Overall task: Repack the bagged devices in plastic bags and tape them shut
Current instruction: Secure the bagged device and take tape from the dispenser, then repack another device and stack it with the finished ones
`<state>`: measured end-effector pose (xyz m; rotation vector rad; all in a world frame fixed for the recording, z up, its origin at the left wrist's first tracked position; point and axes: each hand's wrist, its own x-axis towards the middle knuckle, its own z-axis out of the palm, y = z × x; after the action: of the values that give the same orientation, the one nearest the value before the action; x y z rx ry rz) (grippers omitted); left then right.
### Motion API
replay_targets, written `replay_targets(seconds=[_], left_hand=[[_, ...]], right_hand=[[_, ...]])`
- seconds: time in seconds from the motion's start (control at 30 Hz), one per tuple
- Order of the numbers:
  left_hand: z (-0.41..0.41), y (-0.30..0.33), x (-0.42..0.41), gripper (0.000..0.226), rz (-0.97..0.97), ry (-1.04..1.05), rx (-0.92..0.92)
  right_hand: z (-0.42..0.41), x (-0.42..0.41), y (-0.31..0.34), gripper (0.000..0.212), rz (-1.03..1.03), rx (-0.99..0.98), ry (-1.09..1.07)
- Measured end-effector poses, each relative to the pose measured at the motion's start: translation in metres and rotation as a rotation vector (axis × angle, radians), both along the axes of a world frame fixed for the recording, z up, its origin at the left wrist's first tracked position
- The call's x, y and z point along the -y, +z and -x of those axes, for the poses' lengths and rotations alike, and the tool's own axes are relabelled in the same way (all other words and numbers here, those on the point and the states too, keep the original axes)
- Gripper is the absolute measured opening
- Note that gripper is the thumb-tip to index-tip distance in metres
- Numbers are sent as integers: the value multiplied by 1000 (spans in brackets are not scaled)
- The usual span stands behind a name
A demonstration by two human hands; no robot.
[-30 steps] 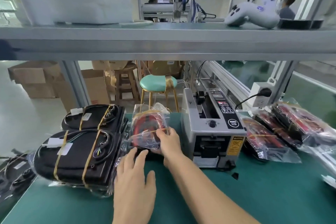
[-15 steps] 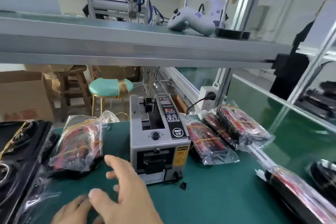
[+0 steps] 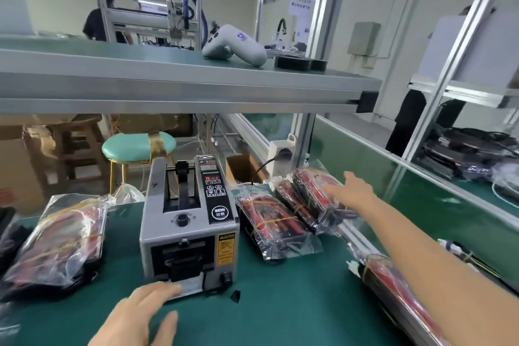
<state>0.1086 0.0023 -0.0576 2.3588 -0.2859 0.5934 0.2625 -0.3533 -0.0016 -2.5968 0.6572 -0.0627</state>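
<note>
Progress looks like somewhere in the middle, going by how stuff is spread out. Tape dispenser (image 3: 188, 222) sits centre frame on the green worktop (image 3: 295, 303), and there are bagged devices on both sides of it. One bagged device (image 3: 56, 241) lies at the left of the frame, well apart from the rest, so my guess is that's the finished side. To the right of the dispenser there's a cluster of three bagged devices (image 3: 283, 213) lying side by side, and another bagged device (image 3: 393, 286) at lower right along the worktop's metal edge, partly under the forearm. I can't tell from here which bags are actually taped shut, the plastic is too shiny.

Right hand (image 3: 352, 191) is stretched out toward the right-hand cluster, fingers spread, grip wide open with nothing in it, just over the outermost bag, and I can't tell if it's touching. Left hand (image 3: 140, 314) is at the bottom of the frame, flat and open, also empty, fingertips right by the dispenser's front slot where a strip of tape (image 3: 188, 288) seems to be sticking out.

So I'd say this is the start of another round: grab the next one, rebag, tape. Several left to go.
</note>
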Motion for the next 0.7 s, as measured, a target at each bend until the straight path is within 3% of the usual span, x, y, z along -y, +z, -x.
replay_targets(seconds=[0.07, 0.13, 0.17, 0.27, 0.37, 0.47, 0.6, 0.7], left_hand=[[-4, 3, 5, 46, -17, 41, -40], [-4, 10, 13, 58, 107, 74, -153], [-4, 11, 17, 54, 134, 83, -171], [-6, 16, 22, 45, 34, 96, -224], [-9, 13, 20, 52, 1, 86, -268], [-9, 10, 18, 50, 157, 67, -311], [-6, 8, 15, 37, 353, 24, -387], [1, 11, 11, 33, 454, -21, -372]], right_hand=[[-10, -1, -1, 87, -85, -22, 3], [-13, 0, 1, 82, -186, -59, -8], [-14, 3, 1, 76, -241, -85, -27], [-14, 16, 8, 62, -411, -141, -71], [-7, 32, 9, 70, -513, -173, -71], [-2, 37, 4, 70, -605, -139, -127], [15, 24, 8, 40, -799, -40, -96], [53, 12, 24, 48, -860, 63, 15]])
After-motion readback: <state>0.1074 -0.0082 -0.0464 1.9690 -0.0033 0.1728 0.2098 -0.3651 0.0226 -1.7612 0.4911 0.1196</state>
